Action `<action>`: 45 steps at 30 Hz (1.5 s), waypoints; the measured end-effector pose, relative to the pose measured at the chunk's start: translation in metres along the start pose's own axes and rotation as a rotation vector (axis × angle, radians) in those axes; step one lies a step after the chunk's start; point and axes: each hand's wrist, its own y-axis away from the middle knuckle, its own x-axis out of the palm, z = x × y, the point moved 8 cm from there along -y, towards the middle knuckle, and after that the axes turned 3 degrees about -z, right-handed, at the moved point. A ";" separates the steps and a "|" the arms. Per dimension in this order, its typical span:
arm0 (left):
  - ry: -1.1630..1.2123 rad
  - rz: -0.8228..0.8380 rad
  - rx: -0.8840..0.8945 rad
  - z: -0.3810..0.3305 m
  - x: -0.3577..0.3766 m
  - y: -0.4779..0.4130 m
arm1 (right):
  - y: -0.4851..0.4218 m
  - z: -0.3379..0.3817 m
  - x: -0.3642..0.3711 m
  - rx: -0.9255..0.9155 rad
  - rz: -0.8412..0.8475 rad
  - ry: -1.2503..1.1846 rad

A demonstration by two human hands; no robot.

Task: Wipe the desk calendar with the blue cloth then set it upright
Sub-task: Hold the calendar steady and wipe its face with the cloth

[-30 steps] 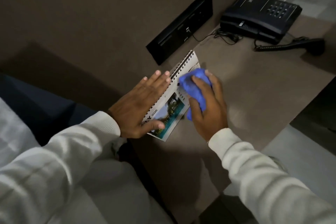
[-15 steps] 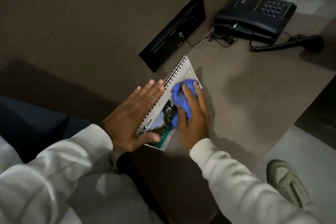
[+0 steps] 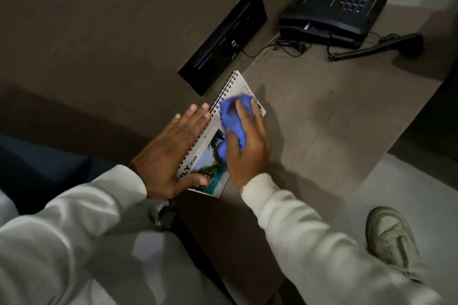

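Observation:
The spiral-bound desk calendar (image 3: 209, 153) lies flat on the brown desk (image 3: 334, 116), its page showing a palm-tree photo and "2026". My left hand (image 3: 171, 153) rests flat along the spiral edge, fingers stretched out, thumb pressing the calendar's near corner. My right hand (image 3: 250, 146) is closed on the bunched blue cloth (image 3: 233, 119), pressing it against the upper half of the page. The cloth and both hands hide much of the calendar.
A black desk phone (image 3: 332, 12) sits at the desk's far end with its handset (image 3: 386, 46) off the cradle on a coiled cord. A black socket panel (image 3: 223, 39) is set in the brown wall. A white shoe (image 3: 391, 235) stands on the floor at lower right.
My right hand slid the cloth down the page toward me, then back up toward the far end. My left hand stayed pressed on the calendar.

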 end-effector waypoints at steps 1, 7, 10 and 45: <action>-0.004 0.002 -0.001 0.000 0.000 0.000 | -0.010 0.002 0.000 0.002 -0.039 -0.030; -0.039 0.029 -0.023 0.001 0.000 0.000 | -0.015 -0.041 -0.007 0.188 0.005 0.075; -0.036 0.036 -0.021 0.001 0.000 -0.001 | 0.015 -0.041 -0.006 0.157 0.105 0.107; -0.065 0.035 0.001 0.001 0.001 -0.002 | 0.020 -0.009 -0.010 0.115 -0.032 0.030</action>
